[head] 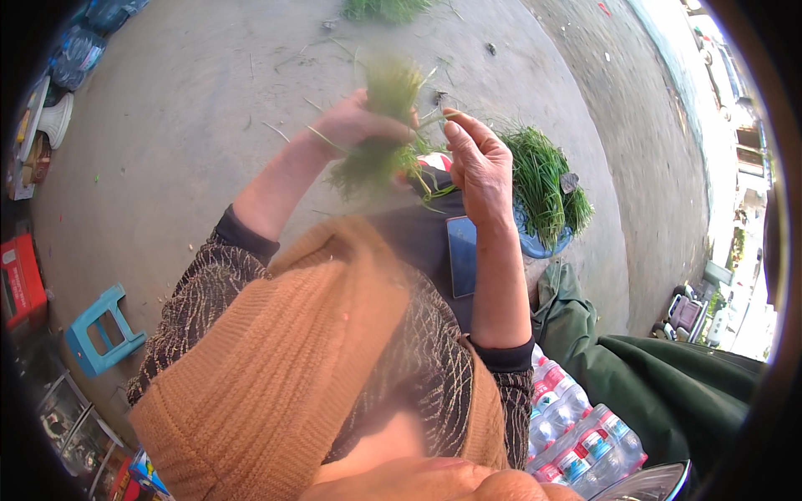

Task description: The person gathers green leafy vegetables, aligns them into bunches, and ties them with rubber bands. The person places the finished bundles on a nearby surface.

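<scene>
My left hand (360,125) is closed around a bunch of thin green stalks (391,91), which look like chives or a similar leafy vegetable; the bunch is blurred. Right beside it, my right hand (479,153) pinches a thin pale stalk (435,119) between thumb and fingertips. A larger heap of the same greens (539,181) lies on a blue plastic container (546,245), right of my right hand. More greens (385,7) lie on the concrete floor at the top edge. A smartphone (462,257) rests on my lap near my right forearm.
Loose stalks are scattered over the concrete floor (207,119). A blue plastic stool (103,332) and a red box (24,282) are at the left. Shrink-wrapped bottles (579,438) and a dark green cover (664,382) are at the lower right. Large plastic bottles (78,56) stand upper left.
</scene>
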A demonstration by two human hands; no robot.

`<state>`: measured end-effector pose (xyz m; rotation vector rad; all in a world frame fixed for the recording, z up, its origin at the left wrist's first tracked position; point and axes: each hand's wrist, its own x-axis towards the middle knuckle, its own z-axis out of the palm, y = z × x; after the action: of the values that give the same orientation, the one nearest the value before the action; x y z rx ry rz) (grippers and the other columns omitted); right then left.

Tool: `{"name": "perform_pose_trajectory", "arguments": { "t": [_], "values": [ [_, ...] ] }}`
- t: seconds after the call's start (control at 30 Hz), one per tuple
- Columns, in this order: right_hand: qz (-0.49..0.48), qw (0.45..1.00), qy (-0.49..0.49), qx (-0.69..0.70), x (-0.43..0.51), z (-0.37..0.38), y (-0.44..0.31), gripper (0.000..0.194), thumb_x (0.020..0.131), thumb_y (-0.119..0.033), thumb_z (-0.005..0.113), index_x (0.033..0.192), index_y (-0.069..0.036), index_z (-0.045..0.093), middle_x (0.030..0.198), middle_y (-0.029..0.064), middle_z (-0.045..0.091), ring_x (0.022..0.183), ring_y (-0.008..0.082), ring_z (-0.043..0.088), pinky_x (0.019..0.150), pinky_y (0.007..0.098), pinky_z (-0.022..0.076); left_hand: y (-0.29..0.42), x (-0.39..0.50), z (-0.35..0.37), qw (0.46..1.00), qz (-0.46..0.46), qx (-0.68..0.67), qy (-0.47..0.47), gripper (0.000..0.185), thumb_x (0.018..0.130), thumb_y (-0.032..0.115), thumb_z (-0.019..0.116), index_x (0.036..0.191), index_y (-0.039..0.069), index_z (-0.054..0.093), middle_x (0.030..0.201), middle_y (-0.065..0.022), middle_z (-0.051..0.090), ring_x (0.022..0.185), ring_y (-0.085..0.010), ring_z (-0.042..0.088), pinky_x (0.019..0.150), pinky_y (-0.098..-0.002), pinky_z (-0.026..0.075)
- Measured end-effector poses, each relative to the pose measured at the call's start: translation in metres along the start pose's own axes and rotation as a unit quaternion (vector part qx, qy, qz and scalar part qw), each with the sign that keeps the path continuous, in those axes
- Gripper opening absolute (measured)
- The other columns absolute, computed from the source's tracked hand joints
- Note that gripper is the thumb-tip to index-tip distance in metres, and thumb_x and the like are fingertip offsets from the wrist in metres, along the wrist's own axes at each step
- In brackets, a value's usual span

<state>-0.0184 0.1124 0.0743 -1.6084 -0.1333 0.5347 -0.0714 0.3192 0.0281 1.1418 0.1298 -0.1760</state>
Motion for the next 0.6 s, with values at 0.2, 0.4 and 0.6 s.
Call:
{"name": "perform_pose_trajectory", "arguments": {
  "t": [0.2, 0.4, 0.6],
  "values": [
    [-0.04, 0.986, 0.07, 0.148, -0.001, -0.015, -0.005, 0.018, 0.093, -0.018, 0.065, 0.1, -0.003, 0.072, 0.075, -0.0035, 0.056, 0.057, 0.0012, 0.044, 0.044, 0.0191, 0.0318, 0.006, 0.001, 0.004, 0.995, -0.035, 0.076, -0.051, 0.032, 0.072, -0.001, 0.076, 0.102, 0.004, 0.067, 0.093, -0.0008, 0.067, 0.089, -0.0108, 0.061, 0.082, -0.0277, 0.049],
    [-0.096, 0.956, 0.147, 0.236, 0.004, -0.061, -0.005, 0.023, 0.097, -0.019, 0.062, 0.104, 0.001, 0.068, 0.076, -0.0044, 0.056, 0.054, 0.0014, 0.038, 0.046, 0.0188, 0.0287, -0.006, -0.002, -0.06, 0.987, -0.067, 0.14, 0.042, 0.027, 0.073, 0.005, 0.077, 0.099, 0.003, 0.068, 0.091, -0.0004, 0.066, 0.086, -0.0111, 0.061, 0.08, -0.0268, 0.049],
    [-0.098, 0.95, 0.155, 0.252, 0.004, -0.072, 0.004, 0.024, 0.097, -0.021, 0.062, 0.105, 0.001, 0.067, 0.077, -0.0041, 0.056, 0.054, 0.0012, 0.036, 0.046, 0.0192, 0.0275, -0.024, -0.004, -0.096, 0.972, -0.045, 0.19, 0.132, 0.024, 0.075, 0.007, 0.075, 0.097, 0.002, 0.068, 0.09, -0.0021, 0.067, 0.082, -0.0115, 0.061, 0.077, -0.0277, 0.049]
  ]
}}
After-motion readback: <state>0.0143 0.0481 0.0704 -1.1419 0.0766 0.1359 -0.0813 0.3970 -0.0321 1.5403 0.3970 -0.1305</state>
